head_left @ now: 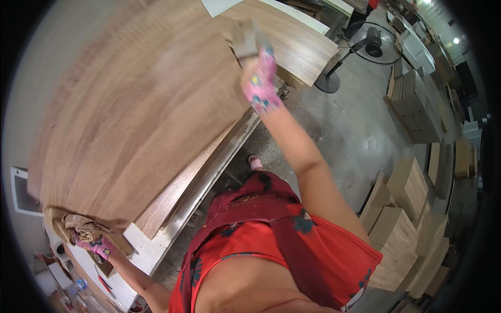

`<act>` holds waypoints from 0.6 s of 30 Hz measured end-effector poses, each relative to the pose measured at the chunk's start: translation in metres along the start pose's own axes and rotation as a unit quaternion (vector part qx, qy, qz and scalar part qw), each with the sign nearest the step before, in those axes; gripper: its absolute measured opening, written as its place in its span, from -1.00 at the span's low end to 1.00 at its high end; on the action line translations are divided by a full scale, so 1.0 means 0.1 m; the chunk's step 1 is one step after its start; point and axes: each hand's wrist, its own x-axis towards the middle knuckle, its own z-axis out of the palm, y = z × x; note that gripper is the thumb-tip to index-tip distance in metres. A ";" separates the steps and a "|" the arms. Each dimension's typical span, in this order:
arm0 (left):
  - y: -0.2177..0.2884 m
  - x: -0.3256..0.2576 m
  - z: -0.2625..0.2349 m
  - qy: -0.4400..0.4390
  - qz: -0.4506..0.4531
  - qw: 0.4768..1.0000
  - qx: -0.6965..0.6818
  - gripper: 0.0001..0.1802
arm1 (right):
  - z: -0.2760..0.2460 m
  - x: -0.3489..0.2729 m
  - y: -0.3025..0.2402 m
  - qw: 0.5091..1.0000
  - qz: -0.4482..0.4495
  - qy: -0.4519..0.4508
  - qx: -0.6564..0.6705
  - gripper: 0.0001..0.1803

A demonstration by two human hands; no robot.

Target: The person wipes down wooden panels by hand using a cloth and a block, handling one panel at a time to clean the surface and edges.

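A large wood-grain board (146,104) lies across the work table, overhanging it in places. My left hand (100,248), in a pink flowered glove, is closed on a crumpled brown cloth (86,228) at the board's near left corner. Stretched far forward, my right hand (261,83) wears a matching glove and is at the board's right edge. It grips a flat grey-beige thing (245,41), too smeared by motion to name. Beneath the large board, another wood-grain board (169,201) shows along the white table edge (143,248).
More boards (292,36) are stacked beyond my right hand. A black pedestal fan (373,44) stands on the grey floor (334,130). Piles of cut panels (396,245) line the right side. A red-handled tool (104,284) lies at the lower left, near a plastic bottle (81,284).
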 end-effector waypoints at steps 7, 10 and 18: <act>1.16 -0.03 0.18 0.101 -0.130 0.878 -0.450 -0.48 | 1.25 0.35 -0.11 0.978 -0.067 -0.190 0.048 -0.57; 1.34 -0.31 0.21 -0.096 -0.140 0.751 -0.638 -0.42 | 1.04 0.38 -0.20 0.926 -0.106 -0.362 0.012 -0.28; 0.77 -0.95 0.12 -0.083 -0.166 0.892 -0.411 -0.43 | 0.73 -0.02 -0.50 0.969 -0.052 -0.135 -0.203 -0.38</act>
